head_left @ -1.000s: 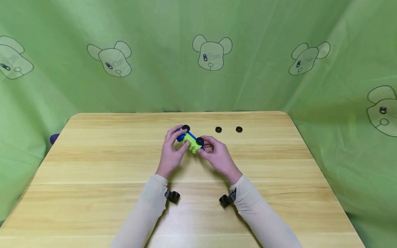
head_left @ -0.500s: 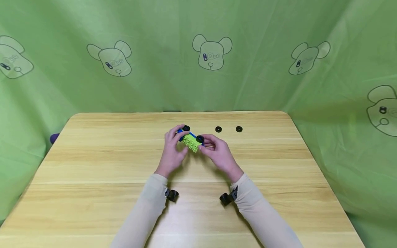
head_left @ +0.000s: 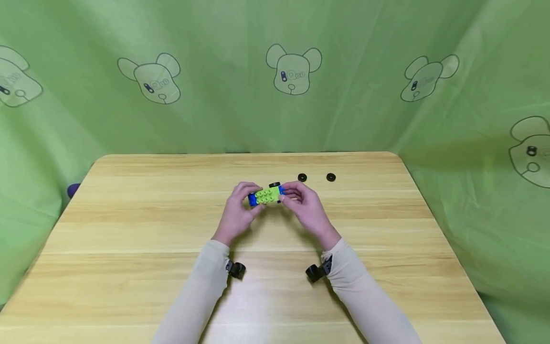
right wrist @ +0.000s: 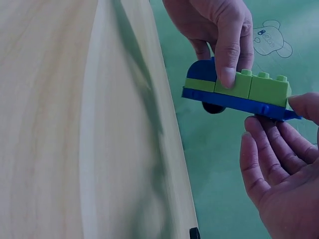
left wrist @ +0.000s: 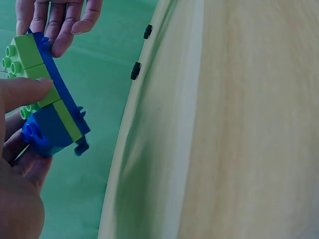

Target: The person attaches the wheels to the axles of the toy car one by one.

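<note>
The brick-built toy car point(head_left: 269, 195) is held above the desk point(head_left: 142, 215), left hand point(head_left: 238, 208) pinching near its rounded end, right hand point(head_left: 308, 208) half-curled on the other; wheel fitting seems in hand, next probably needing a loose black wheel point(head_left: 302, 177)

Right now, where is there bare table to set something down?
The pale wooden table is bare from the beige left sleeve to the left edge, and from the beige right sleeve to the right edge. Crowded: far middle, with the left hand, right hand, blue-and-green block car and two black rings.
</note>
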### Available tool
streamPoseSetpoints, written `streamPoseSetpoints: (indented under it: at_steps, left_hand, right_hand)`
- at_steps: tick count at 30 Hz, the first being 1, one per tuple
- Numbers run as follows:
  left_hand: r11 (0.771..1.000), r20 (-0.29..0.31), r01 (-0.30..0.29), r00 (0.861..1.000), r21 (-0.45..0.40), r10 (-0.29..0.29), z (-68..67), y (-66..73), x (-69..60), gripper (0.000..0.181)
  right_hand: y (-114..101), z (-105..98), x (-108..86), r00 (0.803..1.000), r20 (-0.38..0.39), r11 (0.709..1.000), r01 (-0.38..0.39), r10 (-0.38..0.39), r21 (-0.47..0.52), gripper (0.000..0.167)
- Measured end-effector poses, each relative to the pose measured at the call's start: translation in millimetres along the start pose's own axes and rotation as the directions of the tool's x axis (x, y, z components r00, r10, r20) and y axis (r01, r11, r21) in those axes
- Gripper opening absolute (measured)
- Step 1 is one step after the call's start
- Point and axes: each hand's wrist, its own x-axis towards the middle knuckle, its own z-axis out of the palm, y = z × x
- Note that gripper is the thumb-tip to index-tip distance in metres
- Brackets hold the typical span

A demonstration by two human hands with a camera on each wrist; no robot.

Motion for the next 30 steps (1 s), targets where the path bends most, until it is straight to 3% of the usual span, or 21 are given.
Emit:
streamPoseSetpoints:
  at_steps: [10,19,30]
  left_hand:
    - [0.998,0.050,0.036,0.998,-0.044,-0.033,3.3,-2.0,-5.8,0.045]
    - [0.995,0.064,0.056,0.997,-0.084,-0.051,1.5,-1.1,-1.6,0.047]
    - [0.966,0.121,0.122,0.988,-0.228,-0.096,1.4,-0.4,-4.7,0.048]
  right_hand:
    - [4.3,-0.6,-0.9,1.000,-0.015,0.999,-0.013,0.014,0.046,0.029]
    - [1.9,-0.7,4.8,1.000,-0.009,0.998,0.006,-0.005,0.056,0.029]
    - [-26.7,0.4,-9.1,1.000,0.015,0.999,0.006,-0.006,0.051,0.022]
